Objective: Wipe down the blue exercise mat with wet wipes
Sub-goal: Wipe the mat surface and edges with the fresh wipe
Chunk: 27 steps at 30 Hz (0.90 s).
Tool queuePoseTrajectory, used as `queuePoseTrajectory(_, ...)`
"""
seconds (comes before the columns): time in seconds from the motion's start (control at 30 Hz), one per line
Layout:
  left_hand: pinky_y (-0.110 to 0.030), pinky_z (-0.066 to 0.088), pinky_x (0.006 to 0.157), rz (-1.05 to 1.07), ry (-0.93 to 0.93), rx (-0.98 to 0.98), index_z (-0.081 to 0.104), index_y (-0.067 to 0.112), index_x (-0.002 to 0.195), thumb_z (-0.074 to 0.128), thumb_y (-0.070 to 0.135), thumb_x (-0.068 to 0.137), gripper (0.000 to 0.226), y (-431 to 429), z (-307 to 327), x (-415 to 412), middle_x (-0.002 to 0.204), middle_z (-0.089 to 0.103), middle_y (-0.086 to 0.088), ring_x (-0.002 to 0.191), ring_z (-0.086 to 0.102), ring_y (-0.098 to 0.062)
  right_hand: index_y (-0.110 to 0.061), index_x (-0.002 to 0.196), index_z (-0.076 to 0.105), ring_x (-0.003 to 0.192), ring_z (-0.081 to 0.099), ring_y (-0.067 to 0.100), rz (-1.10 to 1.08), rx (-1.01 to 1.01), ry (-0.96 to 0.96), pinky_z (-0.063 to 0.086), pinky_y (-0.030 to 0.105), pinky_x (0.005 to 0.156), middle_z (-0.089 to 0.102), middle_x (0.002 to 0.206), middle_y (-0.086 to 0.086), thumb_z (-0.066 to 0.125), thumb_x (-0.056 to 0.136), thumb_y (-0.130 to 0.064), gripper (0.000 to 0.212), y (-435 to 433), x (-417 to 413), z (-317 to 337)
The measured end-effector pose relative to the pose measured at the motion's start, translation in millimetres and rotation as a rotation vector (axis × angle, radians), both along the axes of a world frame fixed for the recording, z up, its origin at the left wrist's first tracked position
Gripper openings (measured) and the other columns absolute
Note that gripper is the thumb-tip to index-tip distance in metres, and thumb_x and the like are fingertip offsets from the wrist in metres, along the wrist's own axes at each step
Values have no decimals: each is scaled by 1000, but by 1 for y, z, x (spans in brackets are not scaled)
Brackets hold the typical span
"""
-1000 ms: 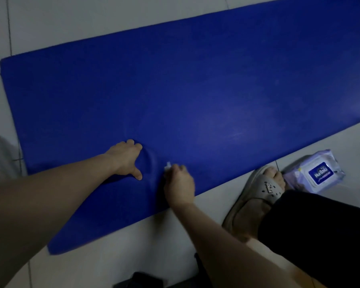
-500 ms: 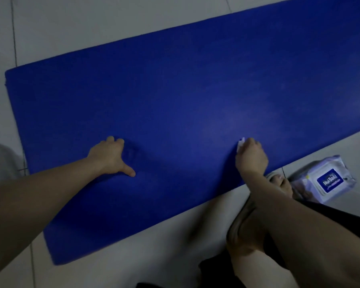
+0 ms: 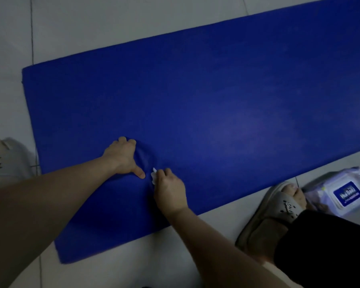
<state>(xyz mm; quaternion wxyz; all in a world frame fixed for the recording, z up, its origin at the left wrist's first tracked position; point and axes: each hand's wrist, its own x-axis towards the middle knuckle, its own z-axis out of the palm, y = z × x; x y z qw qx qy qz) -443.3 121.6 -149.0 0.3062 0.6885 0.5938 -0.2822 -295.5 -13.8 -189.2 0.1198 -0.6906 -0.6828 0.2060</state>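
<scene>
The blue exercise mat lies flat on pale floor tiles, running from lower left to upper right. My left hand presses flat on the mat near its front part, fingers spread, and the mat bulges in a wrinkle beside the thumb. My right hand is just right of it, fingers closed over a small white wet wipe pressed against the mat; only a corner of the wipe shows.
A pack of wet wipes with a blue label lies on the floor at the right, off the mat. My right foot in a grey sandal stands beside it. Another grey sandal sits at the left edge.
My right hand with the wipe has swept back left along the mat, from near the right foot to beside my left thumb. The mat has wrinkled up again by my left hand.
</scene>
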Motion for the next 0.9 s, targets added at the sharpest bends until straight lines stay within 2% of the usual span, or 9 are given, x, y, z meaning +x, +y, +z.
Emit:
queuePoseTrajectory(0.1,-41,53,92,11,-1,-13,45,17,130,90,71,44,111,1,2,1,125,43,-4,111,49,-24,-15,85,58,58,54,21,64,106,-71,41,31,43,59,78,5,58,101,-25,18,16,40,-5)
queuePoseTrajectory(0.2,-41,53,92,24,-12,-23,47,18,127,91,70,43,108,1,2,0,118,41,-2,109,48,-23,-13,86,55,67,62,29,-141,114,-222,46,35,48,61,80,9,56,102,-27,21,42,105,-6)
queuePoseTrajectory(0.27,-41,53,93,27,-14,-29,46,18,128,91,69,44,109,1,2,1,119,41,-2,109,48,-23,-10,91,55,76,63,33,-249,54,-273,47,37,54,63,87,11,48,105,-29,24,57,153,-6)
queuePoseTrajectory(0.33,-40,53,93,23,-14,-26,46,18,129,91,69,45,109,2,2,1,121,42,-2,109,47,-22,-8,99,51,82,61,36,-339,6,-344,44,38,57,62,95,15,38,108,-31,28,70,200,-7)
queuePoseTrajectory(0.43,-39,52,91,22,-22,-17,47,17,127,91,69,45,107,2,0,0,117,40,-1,105,46,-20,-4,106,48,77,60,37,-463,-2,-380,36,36,54,61,97,19,33,109,-29,30,81,239,-11)
queuePoseTrajectory(0.53,-38,53,90,17,-21,-25,46,18,127,91,69,44,108,1,-2,-1,117,40,-1,107,46,-21,-3,101,50,76,62,38,-573,11,-244,40,39,57,63,93,20,35,110,-28,30,83,208,-15)
queuePoseTrajectory(0.63,-38,53,92,16,-17,-22,45,18,129,91,69,44,109,2,-2,0,122,42,-2,111,48,-22,-6,91,52,69,62,33,-541,81,-59,44,36,57,65,84,14,42,108,-25,27,74,147,-16)
queuePoseTrajectory(0.8,-36,52,88,10,-18,-13,46,19,124,90,70,45,104,1,-2,-1,121,42,-2,106,47,-21,-15,87,54,63,61,23,-223,92,-34,46,33,51,63,78,5,53,102,-26,19,43,32,-14)
queuePoseTrajectory(0.9,-36,52,89,-1,-7,1,45,18,126,88,72,45,107,0,-2,-1,125,43,-4,109,48,-22,-15,89,54,60,57,18,52,81,-11,46,30,46,61,77,3,63,94,-27,16,27,-2,-13)
